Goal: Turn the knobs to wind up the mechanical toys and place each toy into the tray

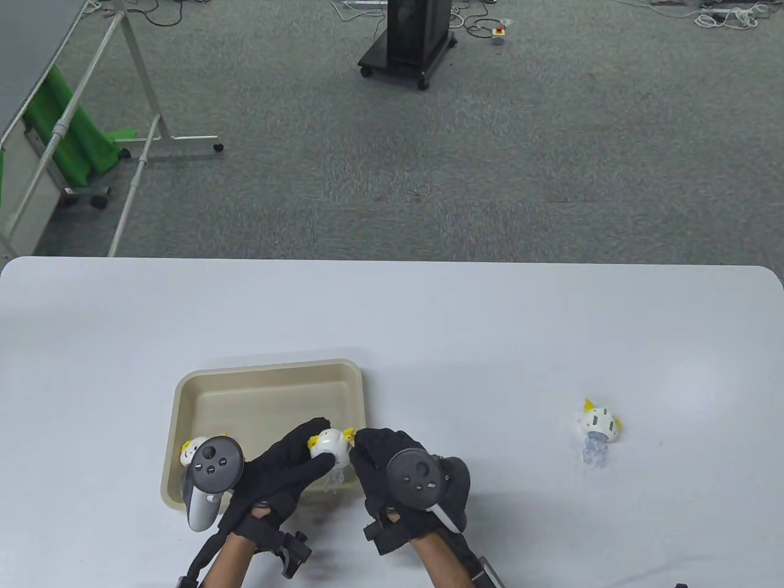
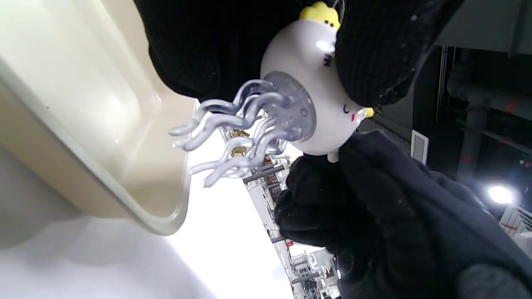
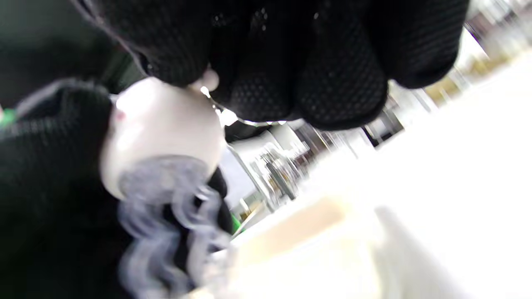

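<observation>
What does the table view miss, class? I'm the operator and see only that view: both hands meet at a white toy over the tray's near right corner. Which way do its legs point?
Observer: In the left wrist view, the held toy's clear wavy legs point toward the tray.
Operator: Is there a face on it?
Observer: Yes, a closed eye and a small red mouth, below the left hand's fingers.
Operator: Where is the knob?
Observer: A small white knob sits at the right hand's fingers.
</observation>
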{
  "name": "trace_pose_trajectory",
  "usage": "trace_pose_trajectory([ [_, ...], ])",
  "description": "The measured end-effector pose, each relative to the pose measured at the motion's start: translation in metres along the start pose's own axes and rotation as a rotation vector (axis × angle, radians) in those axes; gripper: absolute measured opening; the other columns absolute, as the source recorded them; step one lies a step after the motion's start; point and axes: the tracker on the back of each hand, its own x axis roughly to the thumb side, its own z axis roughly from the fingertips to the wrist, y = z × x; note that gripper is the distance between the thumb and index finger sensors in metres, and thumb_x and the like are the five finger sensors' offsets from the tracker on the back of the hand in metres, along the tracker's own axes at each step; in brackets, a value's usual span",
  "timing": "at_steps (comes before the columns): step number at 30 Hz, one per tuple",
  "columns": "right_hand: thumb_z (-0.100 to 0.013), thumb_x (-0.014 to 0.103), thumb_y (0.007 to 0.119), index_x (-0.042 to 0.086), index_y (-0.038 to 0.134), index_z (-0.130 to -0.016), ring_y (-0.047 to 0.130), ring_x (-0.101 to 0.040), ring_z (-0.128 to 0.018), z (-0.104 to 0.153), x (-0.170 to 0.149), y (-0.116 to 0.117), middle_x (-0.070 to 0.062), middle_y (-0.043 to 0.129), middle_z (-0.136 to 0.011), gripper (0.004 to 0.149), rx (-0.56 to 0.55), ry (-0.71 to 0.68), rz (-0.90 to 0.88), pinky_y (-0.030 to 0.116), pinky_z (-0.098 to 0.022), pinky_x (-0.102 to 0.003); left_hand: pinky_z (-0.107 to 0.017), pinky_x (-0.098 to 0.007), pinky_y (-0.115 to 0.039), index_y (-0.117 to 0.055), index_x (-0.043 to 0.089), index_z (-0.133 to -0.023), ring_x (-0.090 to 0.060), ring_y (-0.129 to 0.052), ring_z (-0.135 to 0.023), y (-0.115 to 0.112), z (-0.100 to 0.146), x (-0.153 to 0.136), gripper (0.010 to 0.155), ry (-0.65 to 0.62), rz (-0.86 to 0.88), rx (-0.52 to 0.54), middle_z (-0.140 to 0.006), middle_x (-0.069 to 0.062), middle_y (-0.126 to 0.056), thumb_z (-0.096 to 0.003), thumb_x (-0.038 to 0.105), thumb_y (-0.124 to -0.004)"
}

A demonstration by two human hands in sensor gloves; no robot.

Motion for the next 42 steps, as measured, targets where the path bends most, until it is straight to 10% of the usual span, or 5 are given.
trace_pose_trajectory([
  [9, -0.043, 0.040, 0.077, 0.006, 0.089, -0.057, 0.097, -0.021, -0.020, -0.002, -0.045, 0.011, -0.008, 0.098, -0.037, 0.039, 0.176, 0.517, -0.562, 0.084, -0.022, -0.043, -0.069, -0.041, -0.084, -0.067, 0.018, -0.112, -0.031, -0.093, -0.091, -0.006, -0.001, 0.004, 0.074, -0.016, -0.026, -0.032, -0.105, -0.007, -0.081, -0.0470, 0.049, -0.085],
  [17, -0.045, 0.049, 0.075, 0.008, 0.081, -0.076, 0.096, -0.031, -0.046, 0.002, -0.028, 0.002, -0.012, 0.093, -0.065, 0.052, 0.064, 0.254, -0.369, 0.080, -0.041, -0.049, -0.069, -0.040, -0.083, -0.065, 0.019, -0.113, -0.030, -0.092, -0.092, 0.001, 0.001, 0.000, 0.074, 0.009, 0.016, 0.020, -0.106, -0.006, -0.079, -0.0483, 0.050, -0.084],
  [19, -0.042, 0.048, 0.078, 0.006, 0.076, -0.083, 0.092, -0.036, -0.056, 0.005, -0.014, -0.003, -0.017, 0.088, -0.074, 0.059, -0.097, 0.071, -0.238, 0.076, -0.047, -0.053, -0.069, -0.041, -0.083, -0.065, 0.019, -0.112, -0.030, -0.092, -0.092, 0.005, 0.002, -0.003, 0.074, 0.014, 0.047, 0.039, -0.105, -0.006, -0.080, -0.0483, 0.050, -0.084],
  [26, -0.041, 0.047, 0.079, 0.014, 0.065, -0.095, 0.084, -0.034, -0.077, 0.019, 0.022, 0.005, -0.012, 0.077, -0.093, 0.065, -0.131, -0.327, 0.383, 0.070, -0.064, -0.051, -0.069, -0.041, -0.084, -0.066, 0.019, -0.112, -0.030, -0.092, -0.091, 0.009, 0.003, -0.006, 0.074, 0.020, 0.086, 0.059, -0.105, -0.006, -0.080, -0.0482, 0.050, -0.084],
  [42, -0.043, 0.036, 0.077, 0.017, 0.076, -0.083, 0.092, -0.027, -0.064, 0.025, 0.030, 0.016, -0.005, 0.088, -0.077, 0.045, -0.240, -0.422, 0.598, 0.076, -0.058, -0.047, -0.068, -0.041, -0.084, -0.067, 0.018, -0.112, -0.032, -0.092, -0.091, 0.005, 0.002, -0.001, 0.074, 0.009, 0.050, 0.041, -0.104, -0.007, -0.080, -0.0475, 0.049, -0.085],
])
